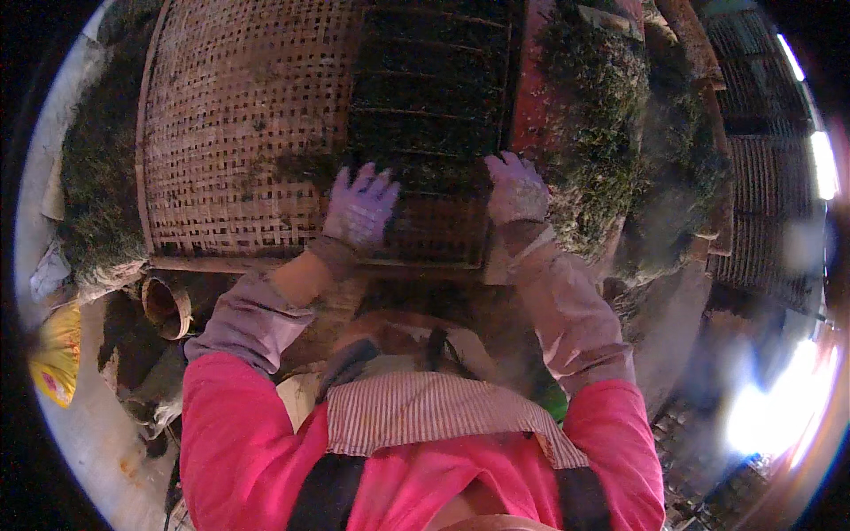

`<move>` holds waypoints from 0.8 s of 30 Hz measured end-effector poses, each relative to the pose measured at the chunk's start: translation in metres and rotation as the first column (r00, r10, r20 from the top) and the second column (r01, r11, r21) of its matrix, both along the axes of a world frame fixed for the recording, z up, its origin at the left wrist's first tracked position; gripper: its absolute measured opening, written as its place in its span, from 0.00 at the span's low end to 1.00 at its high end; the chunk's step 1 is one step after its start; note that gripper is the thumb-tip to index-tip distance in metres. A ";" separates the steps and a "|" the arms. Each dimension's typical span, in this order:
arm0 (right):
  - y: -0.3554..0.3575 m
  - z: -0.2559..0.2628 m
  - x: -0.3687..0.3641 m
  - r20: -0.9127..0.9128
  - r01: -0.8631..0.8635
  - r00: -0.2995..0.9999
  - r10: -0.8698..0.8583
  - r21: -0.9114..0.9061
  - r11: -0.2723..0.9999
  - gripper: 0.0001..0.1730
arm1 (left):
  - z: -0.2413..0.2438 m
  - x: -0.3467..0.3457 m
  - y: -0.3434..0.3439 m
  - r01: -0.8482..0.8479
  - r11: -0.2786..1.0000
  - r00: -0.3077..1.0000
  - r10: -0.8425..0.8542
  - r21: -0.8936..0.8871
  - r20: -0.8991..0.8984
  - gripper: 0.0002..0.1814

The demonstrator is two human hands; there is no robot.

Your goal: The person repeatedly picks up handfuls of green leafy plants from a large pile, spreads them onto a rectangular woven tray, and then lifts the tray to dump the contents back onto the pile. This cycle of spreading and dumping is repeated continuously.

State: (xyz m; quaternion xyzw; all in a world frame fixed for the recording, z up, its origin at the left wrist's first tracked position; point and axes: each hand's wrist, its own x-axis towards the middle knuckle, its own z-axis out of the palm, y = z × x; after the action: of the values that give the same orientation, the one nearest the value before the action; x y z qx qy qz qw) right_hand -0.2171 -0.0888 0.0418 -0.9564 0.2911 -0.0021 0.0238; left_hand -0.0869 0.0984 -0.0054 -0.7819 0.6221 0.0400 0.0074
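A wide woven bamboo tray with a wooden rim lies before me. On its right part rests a dark panel or frame with thin crosswise strips, bearing dark plant-like material. My left hand, in a pale purple glove, lies at the lower left edge of this dark part, its fingers apart. My right hand, gloved likewise, is at the lower right edge, its fingers bent over the side; whether it grips the edge cannot be told. Loose dark bits lie on the weave just left of my left hand.
Heaps of green-brown plant material stand right and left of the tray. A red board runs along its right side. At the lower left are a round basket or tub and a yellow bag. Slatted racks stand far right.
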 end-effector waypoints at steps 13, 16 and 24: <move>-0.040 -0.015 -0.044 0.023 0.214 0.976 -0.218 0.103 0.971 0.29 | -0.019 -0.051 -0.066 0.061 0.998 0.986 -0.062 -0.010 -0.158 0.29; -0.015 -0.020 -0.015 -0.145 0.123 0.983 -0.112 0.073 0.990 0.30 | -0.037 -0.057 -0.083 0.077 0.994 0.978 -0.091 -0.078 -0.190 0.26; 0.004 -0.019 -0.037 0.450 -0.232 0.884 0.125 0.192 0.954 0.24 | -0.043 -0.054 -0.081 0.091 0.975 0.967 -0.136 -0.205 -0.216 0.22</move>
State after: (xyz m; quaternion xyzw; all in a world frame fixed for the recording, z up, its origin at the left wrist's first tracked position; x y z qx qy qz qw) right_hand -0.2540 -0.0847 0.0225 -0.9447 0.1865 -0.1770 0.2035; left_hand -0.1407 0.0174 -0.0487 -0.7321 0.6636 0.0687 -0.1379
